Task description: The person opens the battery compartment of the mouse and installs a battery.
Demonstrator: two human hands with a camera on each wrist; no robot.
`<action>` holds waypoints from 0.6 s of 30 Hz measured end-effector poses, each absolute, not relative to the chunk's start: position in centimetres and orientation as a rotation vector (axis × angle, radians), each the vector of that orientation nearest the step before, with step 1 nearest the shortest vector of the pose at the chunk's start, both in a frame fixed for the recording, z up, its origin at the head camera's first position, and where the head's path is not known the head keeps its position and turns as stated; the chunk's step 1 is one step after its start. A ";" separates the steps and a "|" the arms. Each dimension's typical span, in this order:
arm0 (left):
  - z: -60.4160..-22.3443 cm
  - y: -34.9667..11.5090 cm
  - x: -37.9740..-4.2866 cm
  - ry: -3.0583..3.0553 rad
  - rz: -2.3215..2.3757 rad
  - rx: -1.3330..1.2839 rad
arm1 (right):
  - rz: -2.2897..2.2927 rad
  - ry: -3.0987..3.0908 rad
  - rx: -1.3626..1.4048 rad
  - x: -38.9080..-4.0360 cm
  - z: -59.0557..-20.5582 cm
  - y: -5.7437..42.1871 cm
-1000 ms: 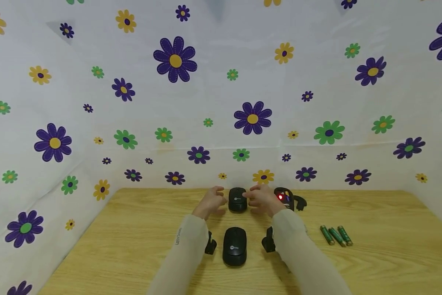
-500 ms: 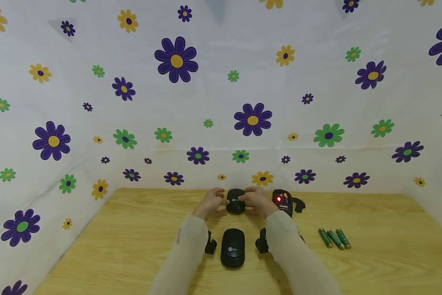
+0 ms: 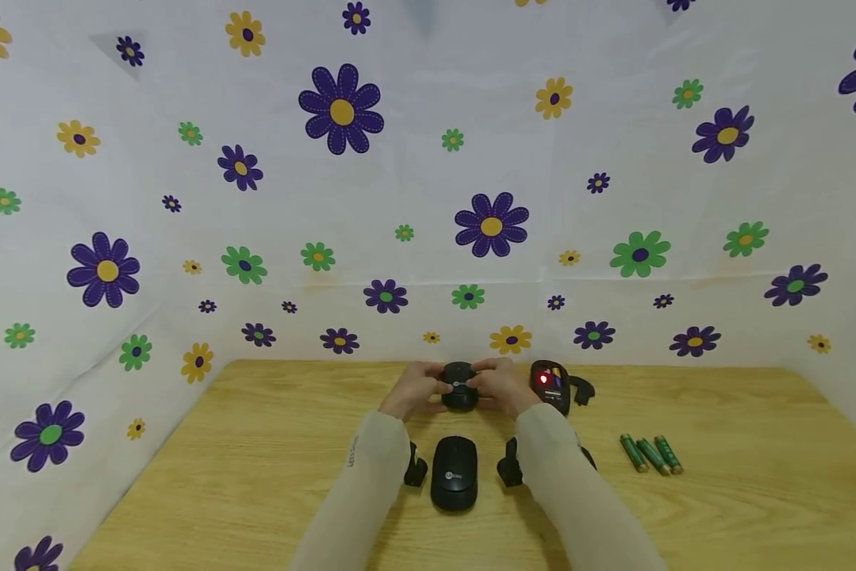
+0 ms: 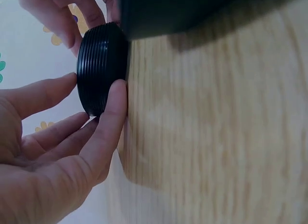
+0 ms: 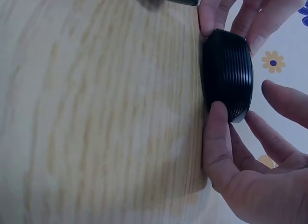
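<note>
Where fingers meet plastic: the left hand (image 3: 412, 392) and right hand (image 3: 502, 387) grip the far black mouse (image 3: 459, 400) from opposite sides.
Left fingers: curved, pinching its side, thumb tip against the top.
Right fingers: curved against the other side; whether the thumb touches, I cannot tell.
Under the hands: that mouse sits at the back of the wooden table (image 3: 292, 420), ridged end toward the person.
Between the sleeves (image 3: 577, 484): a near black mouse (image 3: 454, 474), logo up.
Right of the hands: an upturned mouse (image 3: 550, 388), red light glowing, a curved black cover (image 3: 582, 391) beside it.
Nearer, farther right: three green batteries (image 3: 652, 455).
Behind: flower-printed cloth (image 3: 413, 182).
</note>
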State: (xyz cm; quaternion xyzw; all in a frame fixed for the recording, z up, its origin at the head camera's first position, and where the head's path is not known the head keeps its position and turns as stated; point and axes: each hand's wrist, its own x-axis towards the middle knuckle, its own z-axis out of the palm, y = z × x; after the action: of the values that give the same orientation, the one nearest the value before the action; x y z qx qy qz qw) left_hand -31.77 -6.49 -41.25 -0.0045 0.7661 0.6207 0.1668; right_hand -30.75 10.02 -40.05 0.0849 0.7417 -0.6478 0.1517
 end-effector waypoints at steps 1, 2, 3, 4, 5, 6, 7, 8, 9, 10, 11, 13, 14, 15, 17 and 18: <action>-41.2 -6.5 -31.8 2.184 1.768 -0.012 | -1.860 2.133 0.248 -30.7 -40.0 10.0; -41.2 -6.5 -31.8 2.185 1.770 -0.013 | -1.866 2.131 0.252 -30.7 -40.0 10.0; -41.3 -6.5 -31.8 2.185 1.776 -0.013 | -1.868 2.132 0.251 -30.8 -40.0 10.0; -41.2 -6.5 -31.8 2.187 1.779 -0.016 | -1.870 2.133 0.250 -30.8 -40.0 10.0; -41.2 -6.5 -31.8 2.190 1.781 -0.018 | -1.873 2.132 0.248 -30.8 -40.0 10.0; -41.2 -6.5 -31.8 2.198 1.780 -0.019 | -1.879 2.131 0.243 -30.9 -40.0 10.0; -41.2 -6.6 -31.8 2.207 1.779 -0.020 | -1.885 2.129 0.238 -30.9 -40.1 10.0; -41.1 -6.6 -31.8 2.208 1.780 -0.022 | -1.891 2.126 0.232 -30.9 -40.2 10.1; -41.1 -6.7 -31.8 2.212 1.778 -0.023 | -1.893 2.125 0.229 -30.9 -40.2 10.1; -41.0 -6.7 -31.7 2.214 1.776 -0.028 | -1.900 2.121 0.227 -30.9 -40.2 10.1; -41.0 -6.7 -31.7 2.215 1.776 -0.030 | -1.901 2.128 0.221 -30.8 -40.2 10.2; -40.9 -6.8 -31.6 2.214 1.779 -0.037 | -1.901 2.144 0.202 -30.8 -40.1 10.2; -40.8 -6.8 -31.5 2.217 1.779 -0.035 | -1.901 2.153 0.195 -30.7 -40.0 10.2; -40.8 -6.8 -31.5 2.223 1.779 -0.032 | -1.901 2.162 0.190 -30.7 -39.9 10.2; -40.7 -6.8 -31.4 2.229 1.786 -0.020 | -1.901 2.184 0.176 -30.6 -39.7 10.2; -40.6 -6.8 -31.4 2.227 1.795 -0.013 | -1.913 2.178 0.170 -30.6 -39.6 10.2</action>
State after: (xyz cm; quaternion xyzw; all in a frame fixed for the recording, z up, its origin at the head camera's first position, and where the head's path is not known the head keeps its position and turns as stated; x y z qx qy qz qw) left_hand -31.38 -6.83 -40.59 -0.0046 0.7709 0.6213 0.1401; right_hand -30.61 10.25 -39.58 0.0581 0.7449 -0.6540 0.1186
